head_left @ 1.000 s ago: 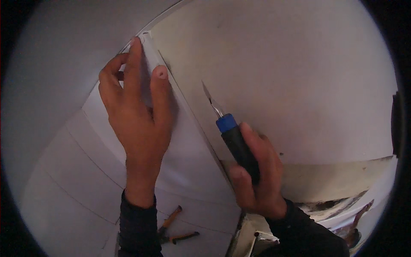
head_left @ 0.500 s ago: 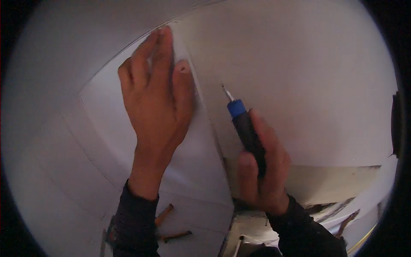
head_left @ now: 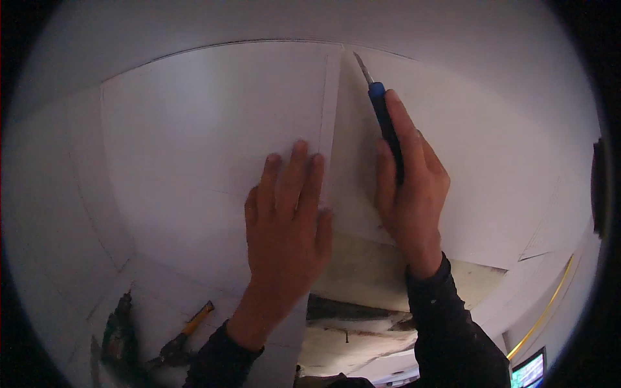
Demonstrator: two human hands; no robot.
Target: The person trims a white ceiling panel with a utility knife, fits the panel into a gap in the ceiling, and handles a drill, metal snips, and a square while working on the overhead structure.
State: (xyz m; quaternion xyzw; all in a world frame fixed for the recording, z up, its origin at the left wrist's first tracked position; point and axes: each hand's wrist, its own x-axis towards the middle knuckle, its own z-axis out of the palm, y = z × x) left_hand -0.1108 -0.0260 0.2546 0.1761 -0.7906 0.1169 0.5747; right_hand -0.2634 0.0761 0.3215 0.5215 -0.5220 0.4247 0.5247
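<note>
A large white sheet (head_left: 187, 142) lies with its straight right edge over a paler beige panel (head_left: 356, 200). My left hand (head_left: 288, 226) rests flat on the sheet near that edge, its fingers stretched out and apart. In my right hand (head_left: 417, 187) is a craft knife (head_left: 386, 123) with a black and blue handle and a narrow, pointed metal blade. Its tip points away from me, near the sheet's far right corner and just right of the edge. I cannot tell whether the tip touches the surface.
At the lower left lie a dark power drill (head_left: 121, 336) and a tool with an orange handle (head_left: 198, 317). A rough-edged gap (head_left: 349, 312) opens below the beige panel. At the lower right are a yellow strip (head_left: 544, 312) and a lit screen (head_left: 529, 371).
My left hand has come down from the sheet's far edge to lower on it. The knife in my right hand has moved up to the far corner. The view has shifted.
</note>
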